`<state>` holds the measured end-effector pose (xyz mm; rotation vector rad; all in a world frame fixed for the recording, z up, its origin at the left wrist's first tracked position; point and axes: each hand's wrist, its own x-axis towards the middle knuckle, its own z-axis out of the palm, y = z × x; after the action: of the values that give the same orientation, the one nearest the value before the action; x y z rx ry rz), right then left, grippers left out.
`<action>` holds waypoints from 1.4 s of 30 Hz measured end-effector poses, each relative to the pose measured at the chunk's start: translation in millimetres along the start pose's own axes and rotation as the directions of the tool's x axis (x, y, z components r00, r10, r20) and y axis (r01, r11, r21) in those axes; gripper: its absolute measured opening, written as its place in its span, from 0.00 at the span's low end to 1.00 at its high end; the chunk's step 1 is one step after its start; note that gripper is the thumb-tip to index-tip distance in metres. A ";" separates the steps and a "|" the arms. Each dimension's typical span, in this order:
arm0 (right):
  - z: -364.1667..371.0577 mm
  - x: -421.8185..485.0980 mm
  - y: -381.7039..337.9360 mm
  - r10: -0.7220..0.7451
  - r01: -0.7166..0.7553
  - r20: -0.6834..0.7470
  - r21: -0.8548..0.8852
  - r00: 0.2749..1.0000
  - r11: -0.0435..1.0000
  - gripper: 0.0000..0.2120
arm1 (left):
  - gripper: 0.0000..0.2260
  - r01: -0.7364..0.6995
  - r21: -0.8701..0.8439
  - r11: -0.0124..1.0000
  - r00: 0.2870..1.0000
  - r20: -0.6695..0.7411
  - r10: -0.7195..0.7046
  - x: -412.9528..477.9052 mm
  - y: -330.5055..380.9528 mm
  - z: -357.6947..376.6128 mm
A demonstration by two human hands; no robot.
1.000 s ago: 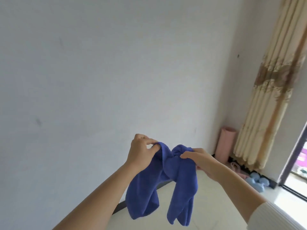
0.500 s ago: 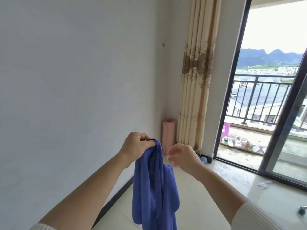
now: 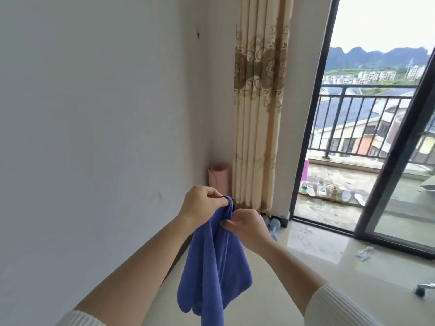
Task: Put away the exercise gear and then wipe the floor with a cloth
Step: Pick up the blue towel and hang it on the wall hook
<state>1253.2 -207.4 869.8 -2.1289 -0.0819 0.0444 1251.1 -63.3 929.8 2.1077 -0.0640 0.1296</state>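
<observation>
A blue cloth [image 3: 211, 267] hangs in front of me. My left hand [image 3: 202, 204] pinches its top corner. Just below and to the right, my right hand [image 3: 247, 225] has its fingers curled against the cloth's upper edge and seems to pinch it. A rolled pink exercise mat [image 3: 218, 178] stands upright in the room's corner. Light-blue dumbbells [image 3: 273, 225] lie on the floor beside the curtain, partly hidden by my right hand.
A white wall fills the left. A beige patterned curtain [image 3: 259, 102] hangs beside a black-framed sliding door [image 3: 310, 128] open onto a balcony with shoes [image 3: 327, 190]. Crumpled paper scraps [image 3: 363, 252] lie on the glossy tile floor [image 3: 317, 245]. A chair caster [image 3: 421, 290] shows at right.
The view has swung right toward the balcony. My right hand, which had let go of the cloth, has come back to its upper edge. The left hand has kept its grip.
</observation>
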 end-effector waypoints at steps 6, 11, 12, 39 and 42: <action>-15.0 144.2 15.7 -0.005 0.005 0.025 0.013 1.000 1.000 0.15 | 0.04 0.060 -0.074 0.995 0.990 -0.126 -0.069 136.3 -16.4 24.4; -40.9 265.7 15.4 -0.117 0.133 0.105 -0.157 0.988 0.979 0.10 | 0.04 0.088 -0.115 0.990 0.976 -0.190 -0.109 248.5 -13.4 44.5; -44.1 287.6 15.2 -0.141 0.158 0.106 -0.181 0.984 0.971 0.09 | 0.04 0.091 -0.124 0.988 0.973 -0.200 -0.114 269.0 -12.4 44.8; -50.4 781.5 -83.8 -0.283 0.283 -0.017 0.087 0.959 0.955 0.08 | 0.11 0.037 0.030 0.999 0.967 -0.253 -0.028 738.8 -45.3 -62.2; -72.5 831.3 -122.9 -0.337 0.349 -0.099 0.169 0.936 0.922 0.07 | 0.09 -0.041 0.123 0.992 0.962 -0.263 0.073 776.0 -26.9 -85.9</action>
<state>2081.7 -140.1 1013.1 -1.9012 -0.3957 -0.2204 2018.6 29.3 1042.9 2.1866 0.0452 0.4606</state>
